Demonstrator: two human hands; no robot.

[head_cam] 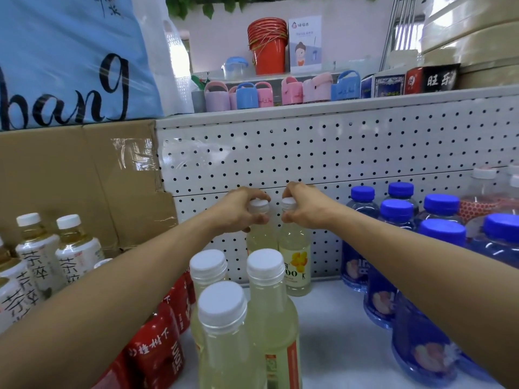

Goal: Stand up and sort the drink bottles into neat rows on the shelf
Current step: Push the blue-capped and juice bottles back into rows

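Both arms reach to the back of the white shelf, where two pale-yellow, clear plastic drink bottles with white screw caps stand upright side by side against the white pegboard panel. The left hand curls its fingers round the neck and cap of the left rear bottle, and the right hand pinches the neck of the right rear bottle just under its cap; holding them by the top seems meant to nudge the pair square against the back wall, starting two files. At six o'clock from that pair, three more pale-yellow bottles stand close together, continuing the files toward the shelf's front. The lemon drink is translucent, each bottle slim-necked, with a label showing yellow fruit on the right rear one. At three o'clock stand blue-capped blue bottles in rough rows; at nine o'clock, red packs and white-capped tea bottles before a brown cardboard box.
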